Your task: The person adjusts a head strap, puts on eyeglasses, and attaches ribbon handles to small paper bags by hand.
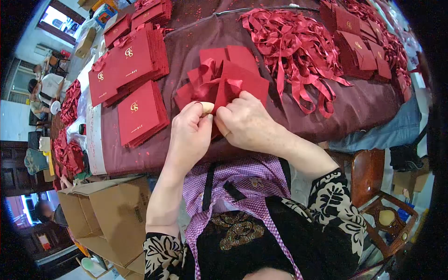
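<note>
At the table's near edge, my left hand [190,133] and my right hand [247,121] are close together, fingers pinched at the near edge of a red paper bag [245,78]. A pale finger cover sits on a left fingertip. Red satin ribbon [207,84] loops up from the bag between the hands. What exactly the fingertips grip is partly hidden by the fingers. More red paper pieces lie beneath and behind the bag. Just to the right is a tangled heap of red ribbons [298,51].
Stacks of red bags with gold print [140,112] lie on the left; more stacks [357,44] are at the right. A dark red cloth [186,46] covers the table. An open cardboard box [112,210] stands lower left, a wooden chair [368,177] right. Other people are at far left.
</note>
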A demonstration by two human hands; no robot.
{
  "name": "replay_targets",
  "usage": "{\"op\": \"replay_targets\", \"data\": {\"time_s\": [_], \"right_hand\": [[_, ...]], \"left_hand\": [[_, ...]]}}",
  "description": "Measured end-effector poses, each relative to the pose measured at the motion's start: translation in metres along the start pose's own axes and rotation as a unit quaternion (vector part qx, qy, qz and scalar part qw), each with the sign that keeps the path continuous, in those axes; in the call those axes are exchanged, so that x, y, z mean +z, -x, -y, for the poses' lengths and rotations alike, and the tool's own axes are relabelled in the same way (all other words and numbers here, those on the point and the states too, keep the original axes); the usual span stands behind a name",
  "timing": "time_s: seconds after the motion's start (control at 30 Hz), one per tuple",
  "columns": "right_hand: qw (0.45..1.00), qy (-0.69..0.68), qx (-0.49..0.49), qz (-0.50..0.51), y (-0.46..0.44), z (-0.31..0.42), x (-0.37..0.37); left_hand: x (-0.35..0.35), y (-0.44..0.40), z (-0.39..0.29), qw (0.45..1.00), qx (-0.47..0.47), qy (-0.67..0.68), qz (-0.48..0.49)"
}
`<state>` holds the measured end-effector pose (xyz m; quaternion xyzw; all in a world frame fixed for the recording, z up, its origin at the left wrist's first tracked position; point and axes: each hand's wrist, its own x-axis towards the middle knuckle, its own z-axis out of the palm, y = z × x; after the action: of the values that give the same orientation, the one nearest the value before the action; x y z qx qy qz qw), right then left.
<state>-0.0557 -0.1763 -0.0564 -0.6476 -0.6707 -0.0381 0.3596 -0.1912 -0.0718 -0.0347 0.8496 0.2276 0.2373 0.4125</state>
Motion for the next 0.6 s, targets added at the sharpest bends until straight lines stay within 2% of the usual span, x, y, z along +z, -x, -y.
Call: {"op": "replay_targets", "data": {"time_s": [0.07, 0.17, 0.23, 0.37, 0.53, 0.6], "right_hand": [[1.000, -0.007, 0.008, 0.010, -0.001, -0.004, -0.001], [0.982, -0.171, 0.044, 0.062, -0.001, -0.017, -0.010], [0.983, -0.171, 0.028, 0.066, 0.000, -0.018, -0.017], [0.981, -0.180, 0.000, 0.078, 0.003, -0.016, -0.021], [0.991, -0.113, -0.011, 0.075, 0.006, -0.010, -0.031], [0.986, -0.017, -0.037, 0.165, 0.001, -0.013, -0.052]], "left_hand": [[-0.003, 0.000, -0.003, 0.999, -0.015, 0.029, 0.019], [-0.011, -0.003, -0.001, 0.995, -0.016, 0.081, 0.064], [-0.021, -0.006, -0.002, 0.987, -0.016, 0.104, 0.121], [-0.018, -0.007, -0.002, 0.990, 0.043, 0.035, 0.126], [-0.016, -0.007, -0.004, 0.986, 0.089, 0.010, 0.137], [-0.014, -0.004, -0.007, 0.984, 0.114, 0.004, 0.137]]}}
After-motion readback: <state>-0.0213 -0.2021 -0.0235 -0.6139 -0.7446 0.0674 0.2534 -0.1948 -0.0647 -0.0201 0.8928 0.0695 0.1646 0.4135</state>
